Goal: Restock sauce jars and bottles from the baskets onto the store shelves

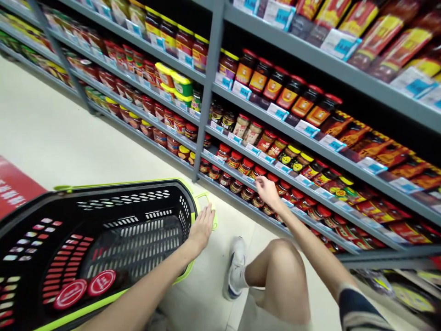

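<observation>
The right hand [268, 191] is hanging at the second row from the floor, and the nearest red-lidded jar [257, 171] is sitting just beyond its fingertips — deeper into the shelf and slightly to the left. That jar is standing upright, its long axis running up from the board (the slant across the view is the camera's leaning). The left hand [204, 223] is resting at the basket's end, well apart from the shelf, so the right is being much the nearer of the two. The right fingers are curling in, tips close together; whether they are touching or pinching anything, I cannot tell. The left hand is lying flat with fingers extended over the green handle [216, 223], not closing around it.

The shopping basket [124, 191] is standing to the left of the right hand. Counting: one basket is showing, with two red lids [101, 282] facing up beside its near wall — what is beneath them is mostly hiding. In the right hand's row, at least four red-lidded jars are standing between the shelf upright [209, 82] and the hand, and more are continuing rightward. Two rows above, six orange-labelled jars [290, 97] are lining up.
</observation>
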A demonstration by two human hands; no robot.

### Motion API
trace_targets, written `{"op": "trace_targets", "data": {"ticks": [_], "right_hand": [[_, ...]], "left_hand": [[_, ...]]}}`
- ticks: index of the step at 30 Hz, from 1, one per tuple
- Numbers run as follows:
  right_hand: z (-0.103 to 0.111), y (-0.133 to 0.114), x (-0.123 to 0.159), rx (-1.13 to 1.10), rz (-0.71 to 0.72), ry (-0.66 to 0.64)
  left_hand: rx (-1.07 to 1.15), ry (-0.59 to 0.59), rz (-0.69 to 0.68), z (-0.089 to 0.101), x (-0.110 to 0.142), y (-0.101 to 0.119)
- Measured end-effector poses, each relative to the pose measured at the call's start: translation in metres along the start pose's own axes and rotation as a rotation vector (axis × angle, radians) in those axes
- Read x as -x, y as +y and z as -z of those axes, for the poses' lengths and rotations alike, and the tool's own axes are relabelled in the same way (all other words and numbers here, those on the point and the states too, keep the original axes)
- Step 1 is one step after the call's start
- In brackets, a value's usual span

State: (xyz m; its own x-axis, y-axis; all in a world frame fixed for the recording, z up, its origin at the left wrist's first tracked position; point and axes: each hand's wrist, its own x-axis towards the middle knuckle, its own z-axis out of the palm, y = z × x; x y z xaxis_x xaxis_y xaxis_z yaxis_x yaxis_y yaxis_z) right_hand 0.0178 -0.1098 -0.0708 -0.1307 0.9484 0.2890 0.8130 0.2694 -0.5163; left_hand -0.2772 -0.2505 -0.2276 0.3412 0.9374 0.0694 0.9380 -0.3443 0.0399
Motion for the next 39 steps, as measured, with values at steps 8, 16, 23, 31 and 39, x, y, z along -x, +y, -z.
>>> {"op": "trace_targets", "data": {"ticks": [8,16,23,31,39], "right_hand": [[-0.085,-0.067,-0.041,0.097,0.035,-0.16],[-0.116,-0.051,-0.005,0.099,-0.039,-0.225],[-0.113,-0.042,-0.03,0.062,-0.106,-0.128],[-0.108,-0.032,-0.043,0.016,-0.119,-0.024],[-0.098,-0.013,-0.041,-0.007,-0.134,0.038]], "left_hand": [[0.007,0.071,-0.042,0.001,-0.003,-0.025],[0.06,0.047,-0.049,0.002,0.0,-0.038],[-0.011,0.045,-0.036,0.0,0.001,-0.035],[0.03,0.046,-0.039,0.007,0.004,-0.034],[0.036,0.051,-0.05,0.003,0.002,-0.033]]}}
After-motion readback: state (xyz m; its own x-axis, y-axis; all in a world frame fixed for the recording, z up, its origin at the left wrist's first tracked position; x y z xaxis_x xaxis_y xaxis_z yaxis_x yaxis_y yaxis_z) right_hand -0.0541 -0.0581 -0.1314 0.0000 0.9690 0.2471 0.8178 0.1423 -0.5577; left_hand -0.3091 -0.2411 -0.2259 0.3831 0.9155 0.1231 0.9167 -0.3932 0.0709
